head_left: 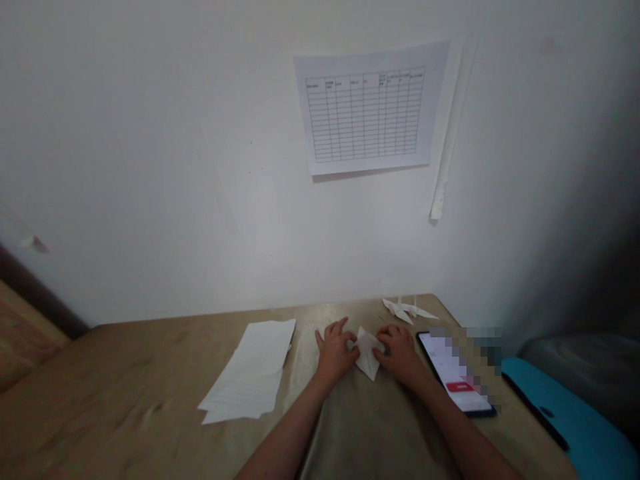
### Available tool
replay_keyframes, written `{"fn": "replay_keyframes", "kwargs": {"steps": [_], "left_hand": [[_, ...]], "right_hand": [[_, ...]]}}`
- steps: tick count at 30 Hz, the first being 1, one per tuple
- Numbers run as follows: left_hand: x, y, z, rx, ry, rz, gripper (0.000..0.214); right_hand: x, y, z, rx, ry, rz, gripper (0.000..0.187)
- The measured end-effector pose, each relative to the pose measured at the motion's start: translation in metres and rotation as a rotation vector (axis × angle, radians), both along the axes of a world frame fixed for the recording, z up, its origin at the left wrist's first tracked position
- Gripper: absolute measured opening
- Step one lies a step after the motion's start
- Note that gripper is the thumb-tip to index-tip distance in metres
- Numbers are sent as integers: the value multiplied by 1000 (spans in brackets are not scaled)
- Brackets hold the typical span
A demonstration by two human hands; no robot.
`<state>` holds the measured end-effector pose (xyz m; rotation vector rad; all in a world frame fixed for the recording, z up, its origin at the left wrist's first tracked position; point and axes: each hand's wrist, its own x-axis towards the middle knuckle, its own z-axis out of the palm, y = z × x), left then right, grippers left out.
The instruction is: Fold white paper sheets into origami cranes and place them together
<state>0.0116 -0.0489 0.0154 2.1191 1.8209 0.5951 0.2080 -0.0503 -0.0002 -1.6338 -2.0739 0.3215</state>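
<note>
While two bare hands work at the table (125,380), the count, taken clockwise about the folded paper, stands as follows. Folded paper (369,359) between the hands: one piece, white, diamond-shaped, a crease running down its lower half, one point toward twelve o'clock and the other near six. Printed chart (367,117) on the wall: one, at twelve o'clock. Pale strip (445,157) on the wall: one, at one o'clock. Pointed paper figures (400,311) near the table's far edge, between one and two o'clock: apparently two; they overlap, so the number is not certain. Phone (450,367), screen lit: one, just past three o'clock. Blue object (575,413): one, farther out, between three and four. White sheets (255,370): at least two, stacked unevenly, at nine o'clock; exact number cannot be told.

Grip: the left hand (336,350), at nine o'clock, has thumb and forefinger nearly together on the paper's left edge, its other fingers spread and lifted. The right hand (399,350), at three o'clock, holds the right edge with thumb and forefinger slightly parted, remaining fingers curled
</note>
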Motion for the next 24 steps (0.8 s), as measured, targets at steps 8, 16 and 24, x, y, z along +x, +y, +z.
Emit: {"fn": "replay_keyframes", "kwargs": {"steps": [8,16,24], "left_hand": [[-9,4,-4,25,-51,-78,9],[-12,5,-3,8,-62,-90,12],[-15,4,-2,-19,-17,-125,27]], "right_hand": [[17,1,5,-87,50,171,36],[16,-1,7,-75,75,171,34],[16,-1,6,-58,77,169,31]]}}
